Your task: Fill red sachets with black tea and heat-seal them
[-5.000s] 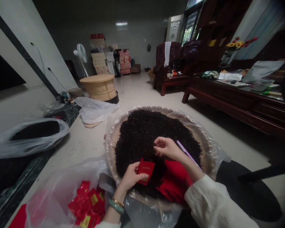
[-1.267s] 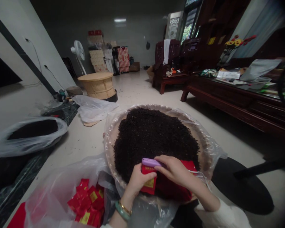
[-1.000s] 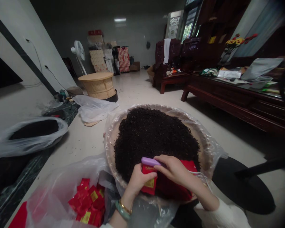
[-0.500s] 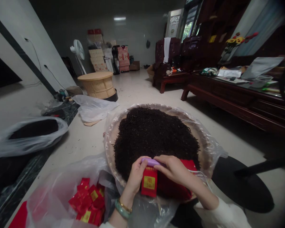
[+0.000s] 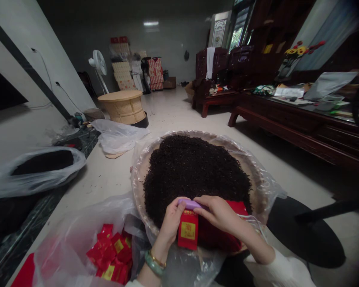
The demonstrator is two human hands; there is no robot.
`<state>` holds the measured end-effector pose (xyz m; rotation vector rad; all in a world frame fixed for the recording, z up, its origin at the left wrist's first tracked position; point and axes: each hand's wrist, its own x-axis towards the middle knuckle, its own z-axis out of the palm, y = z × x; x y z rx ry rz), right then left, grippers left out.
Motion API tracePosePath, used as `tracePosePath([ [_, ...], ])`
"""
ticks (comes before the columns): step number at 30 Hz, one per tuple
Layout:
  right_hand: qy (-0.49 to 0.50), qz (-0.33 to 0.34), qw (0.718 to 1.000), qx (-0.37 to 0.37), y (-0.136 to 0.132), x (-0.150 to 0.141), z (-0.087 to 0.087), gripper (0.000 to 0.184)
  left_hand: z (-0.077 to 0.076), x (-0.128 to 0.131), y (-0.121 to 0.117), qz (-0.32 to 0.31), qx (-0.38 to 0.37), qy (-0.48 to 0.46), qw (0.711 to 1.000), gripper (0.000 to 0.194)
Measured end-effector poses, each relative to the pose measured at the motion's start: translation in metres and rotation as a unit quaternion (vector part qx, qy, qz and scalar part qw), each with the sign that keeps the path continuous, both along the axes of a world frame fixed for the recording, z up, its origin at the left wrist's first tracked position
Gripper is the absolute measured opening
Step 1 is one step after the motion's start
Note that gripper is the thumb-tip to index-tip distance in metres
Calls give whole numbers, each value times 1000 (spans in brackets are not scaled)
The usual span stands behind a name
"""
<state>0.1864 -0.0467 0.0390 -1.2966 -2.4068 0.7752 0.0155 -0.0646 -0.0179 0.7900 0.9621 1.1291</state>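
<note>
Over the near rim of the tray, my left hand [image 5: 170, 221] is closed with its thumb on the left end of a small purple bag sealer [image 5: 189, 204]. My right hand [image 5: 217, 214] pinches the sealer's right end. The sealer lies across the top of a red packet [image 5: 188, 231] with a yellow label, which hangs upright below it. Dark, twisted dry tea leaves [image 5: 194, 171] are heaped in the round, plastic-lined tray [image 5: 259, 169]. More red packaging [image 5: 219, 238] lies under my right hand, partly hidden, with a white cord [image 5: 254, 219] beside my right wrist.
At lower left, a clear plastic bag [image 5: 68, 235] holds several red packets [image 5: 113, 255]. Another bag [image 5: 79, 161] of dark leaves lies farther left. A round black stand base [image 5: 311, 239] is right of the tray. A wooden table [image 5: 299, 131] and a drum-shaped stand [image 5: 122, 107] are beyond.
The red packet's lower end has shifted very slightly. Both hands and the sealer stay in place.
</note>
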Motion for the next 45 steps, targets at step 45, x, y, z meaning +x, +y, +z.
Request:
tracePosePath([
  [45,38,-210,970,116,34,52,-57,35,-1,10,-10,-29,-131,-38,990,80],
])
